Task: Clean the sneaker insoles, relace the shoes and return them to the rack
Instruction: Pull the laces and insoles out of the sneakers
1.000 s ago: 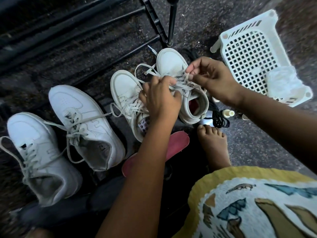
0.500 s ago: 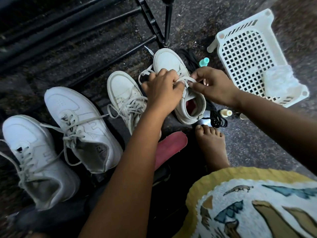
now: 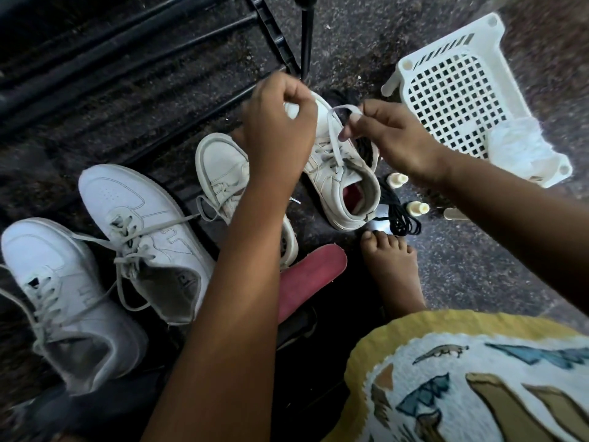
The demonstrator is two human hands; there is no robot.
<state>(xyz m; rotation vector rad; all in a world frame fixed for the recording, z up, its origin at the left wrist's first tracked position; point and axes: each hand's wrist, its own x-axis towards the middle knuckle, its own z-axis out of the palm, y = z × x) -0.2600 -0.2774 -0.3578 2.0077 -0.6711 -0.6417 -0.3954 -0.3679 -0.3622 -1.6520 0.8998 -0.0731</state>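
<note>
Grey flat lace (image 3: 334, 135) is pinched by left hand (image 3: 280, 129) and right hand (image 3: 387, 135) above cream sneaker (image 3: 342, 183) on floor; red insole (image 3: 306, 279) not refitted, racking pending.

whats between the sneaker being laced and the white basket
In the head view, two small cream bottles and a bundle of black laces lie on the floor between the sneaker and the basket.

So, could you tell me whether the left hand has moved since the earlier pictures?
Yes. The left hand has lifted off the sneaker tongue and gone up toward the black rack bars, pulling the lace taut.
</note>
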